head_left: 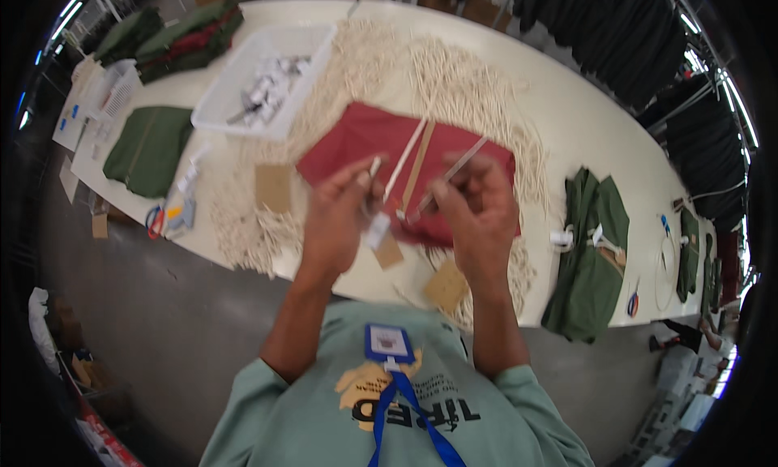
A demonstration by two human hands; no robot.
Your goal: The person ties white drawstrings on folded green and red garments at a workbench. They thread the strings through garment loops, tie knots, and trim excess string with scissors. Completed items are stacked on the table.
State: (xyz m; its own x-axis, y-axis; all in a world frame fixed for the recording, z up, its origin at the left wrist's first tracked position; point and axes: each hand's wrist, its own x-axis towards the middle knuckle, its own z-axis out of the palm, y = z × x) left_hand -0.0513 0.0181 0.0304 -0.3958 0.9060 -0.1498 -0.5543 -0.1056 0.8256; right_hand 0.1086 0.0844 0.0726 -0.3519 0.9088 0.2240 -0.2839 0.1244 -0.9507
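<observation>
A folded dark red fabric piece (344, 139) lies on the table before me, with a tan strip (421, 160) along its middle. Above its near part, my left hand (334, 216) is closed in a pinch on a white cord (374, 166). A white tag (378, 230) hangs by its fingers. My right hand (484, 212), also closed, grips a thin, pale rod-like tool (466, 157) that slants toward the fabric's middle. Another white cord length (404, 164) stretches across the fabric. Both hands are slightly blurred, and the fingertips' exact contact is hard to make out.
Heaps of cream cord (462, 82) cover the table around the fabric. A white bin (301, 90) holds small tags. Folded green fabric pieces (146, 151) lie left, with others (590, 264) right. Scissors (154, 221) and brown cards (273, 187) lie near the front edge.
</observation>
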